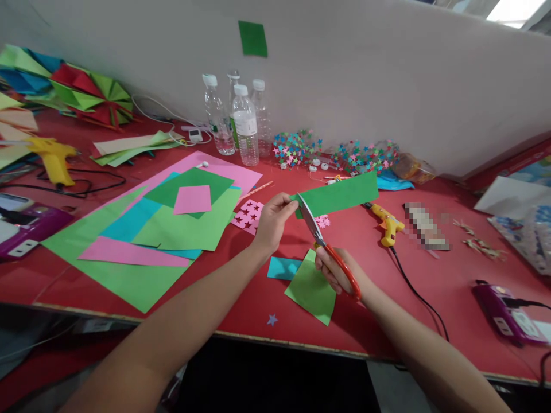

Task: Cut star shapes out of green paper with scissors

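Right hand [336, 271] had scissors [317, 234] at a dark green strip [340, 195].
Fingers gripped the red handles; left hand [271, 225] pinched the strip's left end, beside the blades, over the counter [241, 312]. Light green piece [313, 289] lay below, yellow glue gun [391, 229] off right.

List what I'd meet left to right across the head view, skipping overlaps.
Yellow glue gun → small pink paper square → left hand → scissors → second yellow glue gun → purple power strip.
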`<state>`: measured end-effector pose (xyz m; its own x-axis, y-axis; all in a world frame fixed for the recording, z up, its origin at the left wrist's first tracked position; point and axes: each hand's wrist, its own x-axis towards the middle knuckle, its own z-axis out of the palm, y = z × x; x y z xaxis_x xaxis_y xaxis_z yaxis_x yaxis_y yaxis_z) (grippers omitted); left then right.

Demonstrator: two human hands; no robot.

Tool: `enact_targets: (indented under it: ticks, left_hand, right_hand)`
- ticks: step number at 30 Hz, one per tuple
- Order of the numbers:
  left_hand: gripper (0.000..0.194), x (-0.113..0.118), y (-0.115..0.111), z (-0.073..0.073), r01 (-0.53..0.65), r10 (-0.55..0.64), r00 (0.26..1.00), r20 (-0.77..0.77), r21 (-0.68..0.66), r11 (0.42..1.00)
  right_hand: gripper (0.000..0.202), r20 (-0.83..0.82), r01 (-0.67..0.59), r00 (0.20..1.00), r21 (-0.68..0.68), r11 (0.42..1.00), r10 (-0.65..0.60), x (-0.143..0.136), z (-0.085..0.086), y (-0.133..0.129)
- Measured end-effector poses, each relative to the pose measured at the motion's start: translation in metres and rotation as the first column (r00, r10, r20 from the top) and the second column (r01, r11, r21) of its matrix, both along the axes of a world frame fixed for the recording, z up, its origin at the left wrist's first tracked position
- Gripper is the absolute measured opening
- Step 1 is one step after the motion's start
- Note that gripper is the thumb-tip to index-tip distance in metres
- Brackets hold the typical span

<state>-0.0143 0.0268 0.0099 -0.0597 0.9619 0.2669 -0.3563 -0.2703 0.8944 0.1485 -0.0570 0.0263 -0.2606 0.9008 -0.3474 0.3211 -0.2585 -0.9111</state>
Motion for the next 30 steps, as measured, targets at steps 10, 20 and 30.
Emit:
enact_targets:
  ticks: [10,20,30]
  left_hand:
    - [0.018,0.000,0.000,-0.001,0.011,-0.011,1.000,0.028,-0.015,1.000]
    - [0.017,-0.004,0.003,-0.002,-0.021,0.021,1.000,-0.010,0.001,1.000]
    - [0.012,-0.010,0.003,0.007,-0.136,0.139,0.981,-0.135,0.033,0.990]
  right_hand:
    - [0.056,0.019,-0.016,1.000,0.033,0.999,0.016,0.002,-0.001,0.001]
    - [0.050,0.028,-0.007,1.000,0.033,0.999,0.006,0.003,0.001,0.002]
    - [0.055,0.020,-0.030,0.999,0.027,0.999,0.030,0.004,-0.001,0.004]
